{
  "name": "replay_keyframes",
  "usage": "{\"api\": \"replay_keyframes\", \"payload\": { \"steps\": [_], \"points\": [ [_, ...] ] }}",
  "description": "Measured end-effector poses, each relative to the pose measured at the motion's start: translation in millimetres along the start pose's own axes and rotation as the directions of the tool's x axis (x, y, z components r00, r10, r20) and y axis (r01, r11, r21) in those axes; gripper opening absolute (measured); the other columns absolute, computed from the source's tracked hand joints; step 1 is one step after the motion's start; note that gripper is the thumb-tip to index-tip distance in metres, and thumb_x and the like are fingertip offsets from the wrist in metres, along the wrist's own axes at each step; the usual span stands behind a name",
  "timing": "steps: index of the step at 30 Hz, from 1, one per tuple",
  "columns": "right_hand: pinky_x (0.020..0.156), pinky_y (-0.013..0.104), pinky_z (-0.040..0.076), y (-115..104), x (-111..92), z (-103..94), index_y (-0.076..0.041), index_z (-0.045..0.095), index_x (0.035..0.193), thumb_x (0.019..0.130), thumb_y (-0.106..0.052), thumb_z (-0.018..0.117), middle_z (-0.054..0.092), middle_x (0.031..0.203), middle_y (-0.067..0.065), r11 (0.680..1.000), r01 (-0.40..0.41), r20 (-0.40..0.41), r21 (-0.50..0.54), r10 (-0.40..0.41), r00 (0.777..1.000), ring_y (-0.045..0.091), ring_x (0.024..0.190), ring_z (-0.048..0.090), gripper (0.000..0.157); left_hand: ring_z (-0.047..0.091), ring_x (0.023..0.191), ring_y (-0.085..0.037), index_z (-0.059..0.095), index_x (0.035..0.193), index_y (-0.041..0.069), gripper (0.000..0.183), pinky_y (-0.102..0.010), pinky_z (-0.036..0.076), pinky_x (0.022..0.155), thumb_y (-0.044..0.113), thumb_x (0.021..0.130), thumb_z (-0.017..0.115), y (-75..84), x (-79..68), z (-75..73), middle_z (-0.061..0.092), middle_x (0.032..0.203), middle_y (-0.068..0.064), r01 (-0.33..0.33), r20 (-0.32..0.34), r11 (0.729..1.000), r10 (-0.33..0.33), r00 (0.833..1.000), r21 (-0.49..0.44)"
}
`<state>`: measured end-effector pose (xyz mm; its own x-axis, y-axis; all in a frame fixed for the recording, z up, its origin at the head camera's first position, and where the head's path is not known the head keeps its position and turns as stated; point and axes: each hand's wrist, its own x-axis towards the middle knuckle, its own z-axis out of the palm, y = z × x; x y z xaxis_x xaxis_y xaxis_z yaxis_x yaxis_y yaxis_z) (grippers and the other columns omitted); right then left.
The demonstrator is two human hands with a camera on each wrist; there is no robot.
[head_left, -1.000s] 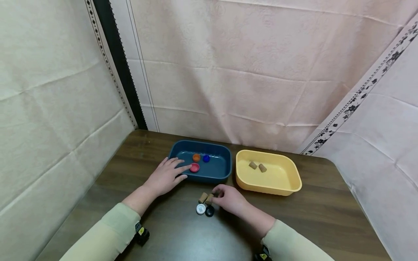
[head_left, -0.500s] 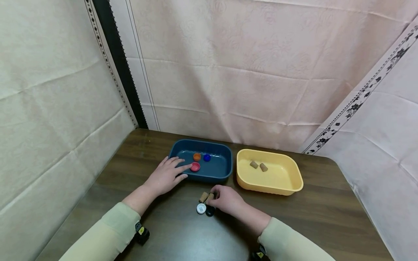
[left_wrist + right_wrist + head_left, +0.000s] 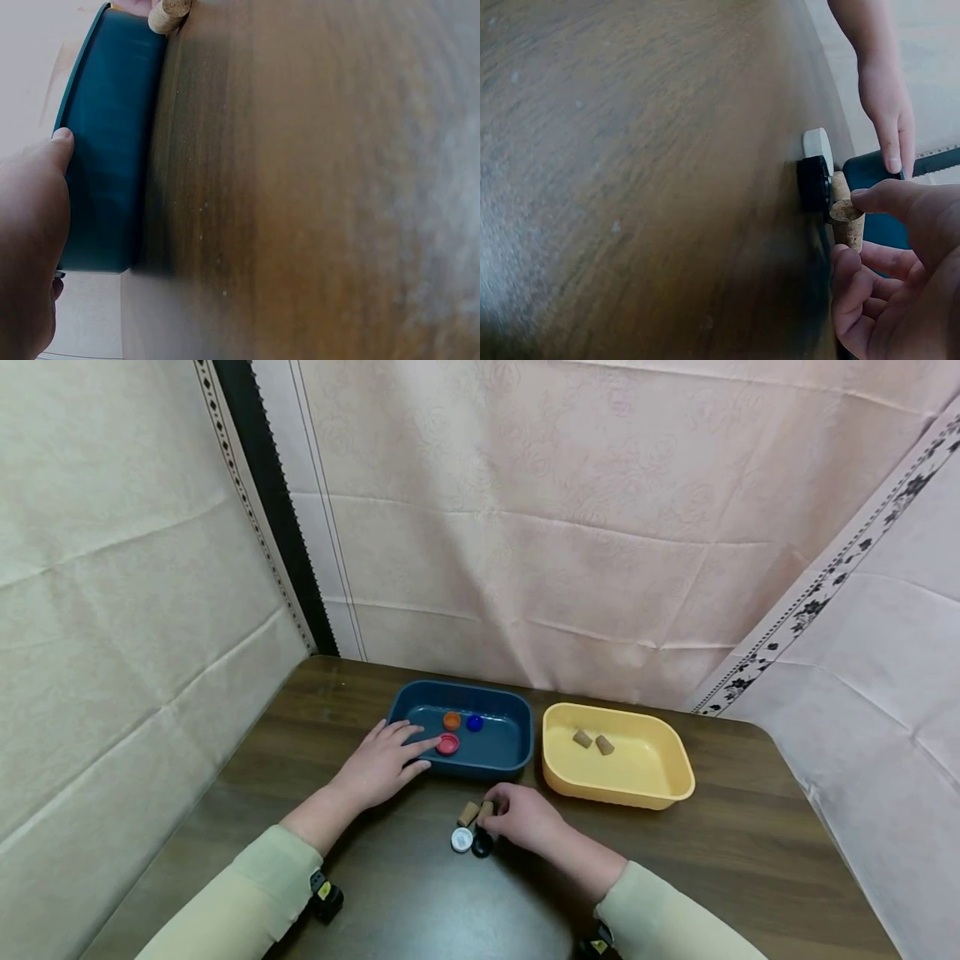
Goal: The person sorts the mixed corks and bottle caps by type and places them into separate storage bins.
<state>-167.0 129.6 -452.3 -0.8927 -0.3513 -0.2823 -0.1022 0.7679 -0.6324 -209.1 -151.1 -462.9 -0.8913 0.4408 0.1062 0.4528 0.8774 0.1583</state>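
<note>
My left hand (image 3: 381, 766) lies with spread, straight fingers over the near left rim of the dark blue tray (image 3: 517, 763). Its index fingertip is right at a red bottle cap (image 3: 447, 744) inside. In the left wrist view the thumb (image 3: 64, 135) touches the tray's upper edge. My right hand (image 3: 527, 820) pinches a tapered cork (image 3: 848, 229) between thumb and fingers, seen best in the right wrist view. Just left of it on the table lie another cork (image 3: 467, 814), a white bottle cap (image 3: 462, 840) and a black bottle cap (image 3: 482, 845).
An orange cap (image 3: 452, 721) and a small round blue piece (image 3: 475, 723) also sit in the blue tray. To its right stands a yellow tray (image 3: 667, 799) with two corks (image 3: 593, 742) in it. Cloth hangs behind the wooden table (image 3: 720, 852) and along both sides.
My right hand has moved slightly left, and its thumb and fingers have closed on the cork, which now stands a little higher in view. My left hand has stayed where it was.
</note>
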Motion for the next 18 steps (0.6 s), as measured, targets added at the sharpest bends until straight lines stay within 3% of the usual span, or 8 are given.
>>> {"api": "replay_keyframes", "payload": {
  "steps": [18],
  "points": [
    [0.06,0.031,0.049,0.1,-14.2,-30.3,-0.017,0.068,0.117,0.089,-0.039,0.073,0.061,0.082,0.0,0.995,0.055,-0.142,0.084,-0.043,0.989,0.018,0.072,0.056,0.036,0.032,0.144,-0.033,0.044,0.15,0.037,0.053,-0.059,0.016,0.118,0.057,0.1,0.045,-1.5,1.0,2.2,0.044,0.152,-0.007,-0.01,0.002,1.0,0.01,1.0,0.012]
  ]
}}
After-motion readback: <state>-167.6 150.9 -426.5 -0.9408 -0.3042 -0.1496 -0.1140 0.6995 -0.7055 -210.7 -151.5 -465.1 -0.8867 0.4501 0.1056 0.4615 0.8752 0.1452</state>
